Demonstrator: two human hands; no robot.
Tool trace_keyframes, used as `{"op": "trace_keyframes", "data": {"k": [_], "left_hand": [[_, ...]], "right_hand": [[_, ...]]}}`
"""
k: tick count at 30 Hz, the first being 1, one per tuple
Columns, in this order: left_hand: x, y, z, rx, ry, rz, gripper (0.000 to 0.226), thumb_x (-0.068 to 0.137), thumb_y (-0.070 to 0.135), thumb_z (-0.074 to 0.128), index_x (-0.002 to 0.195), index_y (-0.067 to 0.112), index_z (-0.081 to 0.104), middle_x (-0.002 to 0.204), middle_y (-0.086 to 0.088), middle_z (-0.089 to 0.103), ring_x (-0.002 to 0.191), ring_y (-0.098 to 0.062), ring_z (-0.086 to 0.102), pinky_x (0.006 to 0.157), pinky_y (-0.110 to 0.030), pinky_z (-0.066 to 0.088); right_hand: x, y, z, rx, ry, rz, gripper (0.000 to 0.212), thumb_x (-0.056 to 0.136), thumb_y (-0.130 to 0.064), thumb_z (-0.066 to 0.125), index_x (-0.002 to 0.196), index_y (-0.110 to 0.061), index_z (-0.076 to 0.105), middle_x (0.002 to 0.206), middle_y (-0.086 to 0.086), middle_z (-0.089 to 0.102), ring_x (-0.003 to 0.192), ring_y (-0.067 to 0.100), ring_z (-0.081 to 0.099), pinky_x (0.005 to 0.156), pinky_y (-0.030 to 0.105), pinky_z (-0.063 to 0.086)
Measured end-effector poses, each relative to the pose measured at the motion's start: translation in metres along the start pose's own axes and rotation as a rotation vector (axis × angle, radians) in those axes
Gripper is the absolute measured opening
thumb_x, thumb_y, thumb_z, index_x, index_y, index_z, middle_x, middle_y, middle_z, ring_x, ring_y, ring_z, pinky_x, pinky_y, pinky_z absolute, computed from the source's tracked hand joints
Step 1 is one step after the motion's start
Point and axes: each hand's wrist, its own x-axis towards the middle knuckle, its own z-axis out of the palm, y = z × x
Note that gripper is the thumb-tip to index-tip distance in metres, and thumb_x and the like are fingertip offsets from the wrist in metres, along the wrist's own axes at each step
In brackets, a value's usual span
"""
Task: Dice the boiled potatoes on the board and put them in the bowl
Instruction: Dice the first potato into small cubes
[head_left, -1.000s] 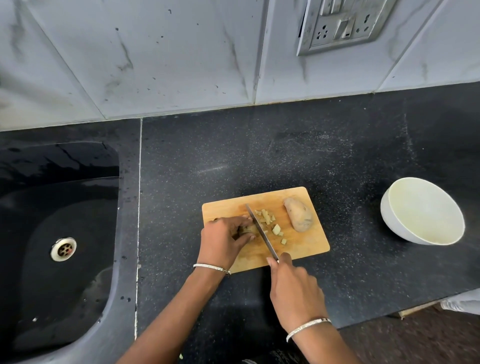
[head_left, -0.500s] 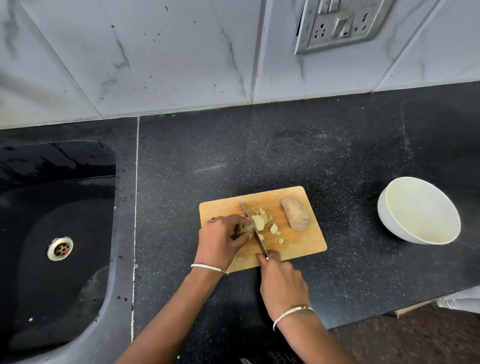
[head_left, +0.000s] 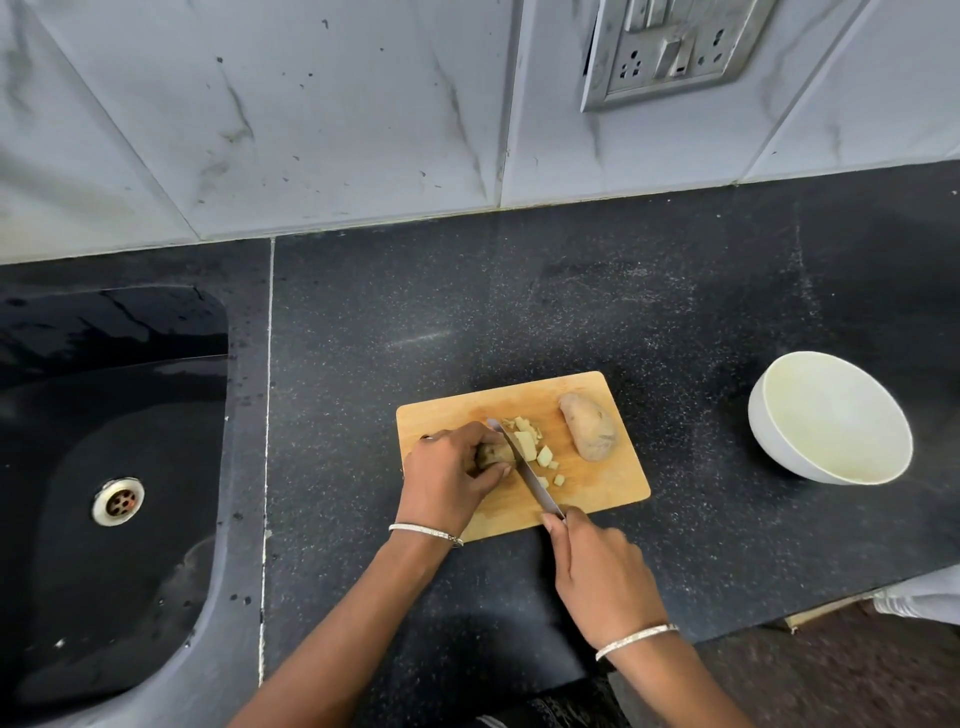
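A wooden cutting board (head_left: 613, 483) lies on the black counter. My left hand (head_left: 449, 475) grips a partly cut potato (head_left: 493, 453) on the board's left part. My right hand (head_left: 597, 571) holds a knife (head_left: 527, 467) by its handle, the blade lying against the potato's cut face. Several pale potato cubes (head_left: 535, 449) lie just right of the blade. A whole unpeeled potato (head_left: 589, 426) rests at the board's far right. The white bowl (head_left: 831, 415) stands apart to the right, with nothing visible in it.
A black sink (head_left: 111, 457) with a steel drain (head_left: 118, 501) fills the left side. A tiled wall with a socket plate (head_left: 670, 49) rises behind the counter. The counter's front edge (head_left: 779, 618) runs at lower right, with floor beyond.
The knife blade has shifted slightly left against the held potato, and my right hand has moved back a little. More pale cubes lie by the blade than a second ago.
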Motion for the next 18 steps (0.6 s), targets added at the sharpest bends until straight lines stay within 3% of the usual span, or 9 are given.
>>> {"op": "trace_keyframes", "data": {"k": [5,8,12,15,18], "left_hand": [[-0.002,0.001,0.003,-0.015,0.020,-0.022,0.027,0.072,0.032,0.081,0.096,0.030,0.069,0.091,0.016,0.071,0.084,-0.007,0.065,0.078,-0.034,0.054],[-0.003,0.001,0.002,-0.015,0.019,-0.021,0.026,0.073,0.032,0.081,0.096,0.030,0.069,0.089,0.016,0.071,0.083,-0.007,0.064,0.078,-0.032,0.053],[-0.002,-0.001,0.000,-0.021,0.004,-0.004,0.026,0.073,0.030,0.081,0.096,0.028,0.069,0.090,0.014,0.071,0.082,-0.009,0.064,0.078,-0.034,0.054],[-0.002,-0.002,0.001,-0.037,-0.008,-0.001,0.026,0.072,0.029,0.082,0.095,0.028,0.069,0.086,0.013,0.070,0.081,-0.009,0.065,0.078,-0.035,0.054],[-0.002,-0.002,0.001,-0.060,0.005,0.001,0.027,0.071,0.028,0.083,0.095,0.027,0.071,0.086,0.014,0.071,0.081,-0.007,0.065,0.079,-0.033,0.055]], "right_hand": [[-0.014,-0.007,-0.004,-0.125,-0.025,0.044,0.045,0.102,-0.050,0.015,0.121,-0.021,0.044,0.094,0.002,0.069,0.094,0.029,0.068,0.065,0.034,0.049],[-0.016,-0.002,-0.005,-0.138,-0.049,0.062,0.044,0.102,-0.051,0.014,0.113,-0.022,0.045,0.093,0.002,0.068,0.093,0.029,0.068,0.064,0.034,0.047],[-0.008,0.017,-0.001,-0.011,-0.033,0.021,0.058,0.091,-0.061,0.002,0.096,-0.026,0.047,0.076,-0.003,0.058,0.081,0.029,0.064,0.059,0.038,0.040],[0.003,0.020,-0.007,0.140,-0.051,0.026,0.045,0.098,-0.053,0.017,0.090,-0.026,0.052,0.070,-0.008,0.052,0.076,0.026,0.057,0.063,0.037,0.036],[0.008,0.016,-0.013,0.245,-0.120,0.059,0.041,0.102,-0.048,0.027,0.075,-0.027,0.049,0.066,-0.008,0.053,0.068,0.022,0.054,0.063,0.037,0.042]]}}
